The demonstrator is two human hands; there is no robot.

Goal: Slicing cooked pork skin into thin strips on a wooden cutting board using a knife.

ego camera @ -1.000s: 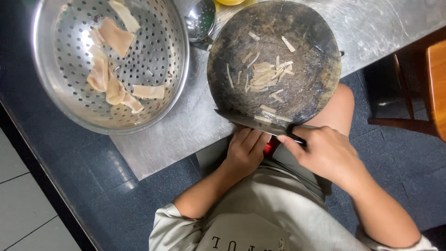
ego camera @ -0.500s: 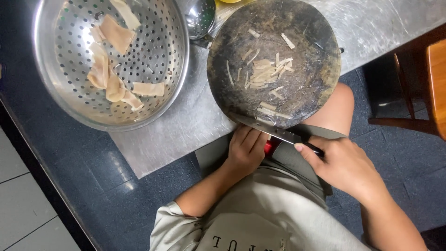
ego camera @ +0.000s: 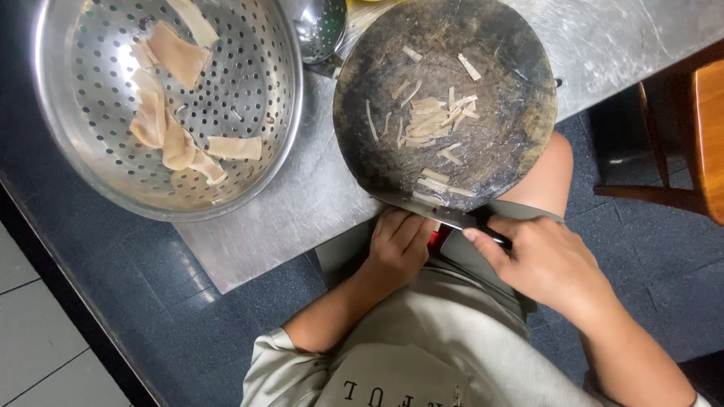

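Right hand [ego camera: 547,264] nearest, fingers curled shut round dark handle of knife [ego camera: 445,215]; blade's long axis running left from that fist along near rim of round dark board [ego camera: 445,98]. Left hand [ego camera: 400,245] just left of it, fingers loosely bent, tips at blade's near side, nothing visibly gripped. Farther: pale cut strips [ego camera: 434,120] mid-board; perforated steel colander [ego camera: 162,102] far left, wider pale slices inside.

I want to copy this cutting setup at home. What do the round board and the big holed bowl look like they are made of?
The round board looks like wood, dark, worn and matt: its face is blotchy with pale scuffs, though the stains hide any grain. The holed bowl looks like bare polished metal, probably steel: silvery, with bright reflections along its rim and punched round holes.
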